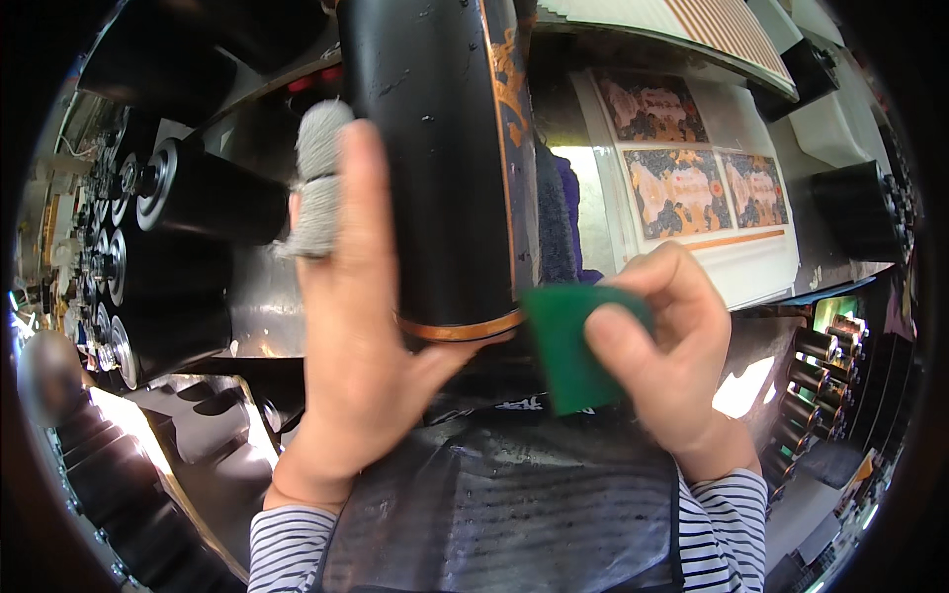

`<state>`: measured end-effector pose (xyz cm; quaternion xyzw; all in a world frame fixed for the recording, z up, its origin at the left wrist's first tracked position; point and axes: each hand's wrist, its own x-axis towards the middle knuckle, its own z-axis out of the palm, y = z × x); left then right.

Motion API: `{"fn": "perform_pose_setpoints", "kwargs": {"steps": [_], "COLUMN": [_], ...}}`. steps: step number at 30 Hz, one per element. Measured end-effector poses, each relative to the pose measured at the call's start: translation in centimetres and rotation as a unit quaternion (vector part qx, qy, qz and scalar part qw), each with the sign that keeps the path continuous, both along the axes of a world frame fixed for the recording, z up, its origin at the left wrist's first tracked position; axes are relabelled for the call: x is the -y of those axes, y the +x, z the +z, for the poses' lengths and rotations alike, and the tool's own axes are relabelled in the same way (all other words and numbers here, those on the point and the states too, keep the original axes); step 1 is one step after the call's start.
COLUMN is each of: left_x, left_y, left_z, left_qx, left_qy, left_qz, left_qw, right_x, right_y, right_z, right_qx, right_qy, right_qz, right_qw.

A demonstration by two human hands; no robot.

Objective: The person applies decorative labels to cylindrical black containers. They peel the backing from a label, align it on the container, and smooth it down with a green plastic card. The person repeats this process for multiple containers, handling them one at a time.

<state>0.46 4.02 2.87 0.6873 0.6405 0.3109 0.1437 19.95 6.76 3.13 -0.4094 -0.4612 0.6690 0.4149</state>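
A large black cylinder with water drops on it lies lengthwise before me, its copper-coloured rim nearest me. Along its right side runs a copper-patterned film. My left hand grips the cylinder's near left side, the thumb beneath the rim; grey cloth wraps cover part of its fingers. Between the thumb and fingers of my right hand is a flat green scraper, its left edge close to the cylinder's rim. Whether it touches the rim I cannot tell.
Several black cylinders lie stacked at the left. Right of my cylinder are a dark towel and a white sheet with patterned decals. A striped sheet lies farther back. Small dark cylinders stand at the far right.
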Motion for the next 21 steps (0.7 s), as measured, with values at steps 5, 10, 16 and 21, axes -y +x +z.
{"fn": "perform_pose_setpoints", "kwargs": {"steps": [5,10,16,21], "left_x": [-0.5,0.6,-0.3,-0.1], "left_y": [0.5,-1.4,1.0,-0.1], "left_z": [-0.9,-2.5,0.5,-2.1], "left_qx": [0.078,0.088,0.019,0.116], "left_qy": [0.006,-0.121,-0.037,-0.039], "left_qz": [-0.007,0.052,0.023,0.042], "left_qw": [0.997,0.987,0.999,0.992], "right_x": [-0.4,-1.0,-1.6,-2.0], "right_y": [0.1,1.8,-0.1,1.4], "right_z": [-1.5,-3.5,-0.8,-3.2], "right_qx": [0.025,0.049,0.034,0.038], "right_qy": [0.012,-0.035,0.092,-0.007], "right_qz": [0.038,0.012,0.137,0.049], "right_qw": [0.999,0.998,0.986,0.998]}}
